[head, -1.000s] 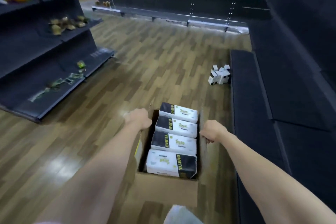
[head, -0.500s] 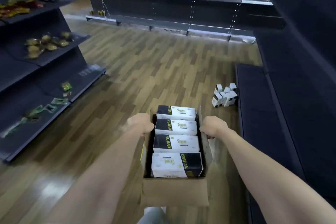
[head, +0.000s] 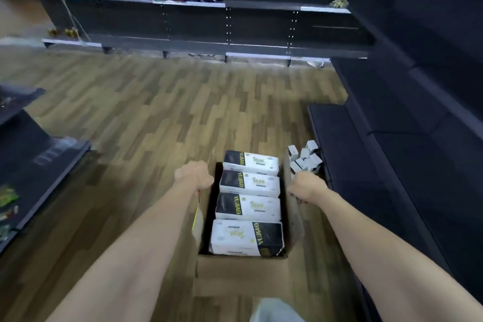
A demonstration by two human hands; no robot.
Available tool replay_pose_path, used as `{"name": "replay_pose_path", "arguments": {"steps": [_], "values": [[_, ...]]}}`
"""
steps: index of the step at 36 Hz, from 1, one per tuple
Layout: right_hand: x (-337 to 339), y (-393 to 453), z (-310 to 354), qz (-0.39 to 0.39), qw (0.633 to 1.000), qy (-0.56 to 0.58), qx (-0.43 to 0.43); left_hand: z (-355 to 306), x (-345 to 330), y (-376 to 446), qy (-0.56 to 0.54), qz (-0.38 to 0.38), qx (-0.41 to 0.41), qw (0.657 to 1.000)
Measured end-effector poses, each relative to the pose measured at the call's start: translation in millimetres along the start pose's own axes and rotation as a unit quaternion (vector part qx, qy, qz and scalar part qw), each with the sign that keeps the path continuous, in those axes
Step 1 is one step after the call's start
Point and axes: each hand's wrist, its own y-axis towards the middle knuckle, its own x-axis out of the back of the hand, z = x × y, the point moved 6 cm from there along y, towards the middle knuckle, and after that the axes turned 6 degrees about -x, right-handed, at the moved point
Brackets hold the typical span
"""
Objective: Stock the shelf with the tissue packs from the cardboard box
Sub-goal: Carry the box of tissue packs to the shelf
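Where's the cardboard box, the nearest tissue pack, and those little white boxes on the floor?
cardboard box (head: 243, 273), head view, near flap
nearest tissue pack (head: 235, 236), head view, white top face
little white boxes (head: 305, 158), head view, middle of the pile

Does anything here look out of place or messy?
Yes: small white boxes lie jumbled on the floor beside the dark right-hand shelf. In the cardboard box, the nearest tissue pack faces opposite the others.

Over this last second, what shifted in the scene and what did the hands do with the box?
The person carried the cardboard box forward: the small white boxes on the floor and the far shelves now sit closer, and the left shelf has slid out of view. Unchanged: the left hand and right hand grip the box's side flaps, and four tissue packs lie inside.
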Motion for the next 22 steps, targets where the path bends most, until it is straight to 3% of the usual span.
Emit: {"name": "replay_pose_path", "arguments": {"steps": [8, 22], "values": [[65.4, 160.5, 63.8, -0.001, 1.0, 0.005, 0.008, -8.1, 40.2, 155.8, -0.008, 0.039, 0.015, 0.999], [210.4, 399.9, 168.3, 0.007, 1.0, -0.008, 0.011, -43.3, 162.0, 420.7, -0.008, 0.018, 0.021, 1.0]]}}
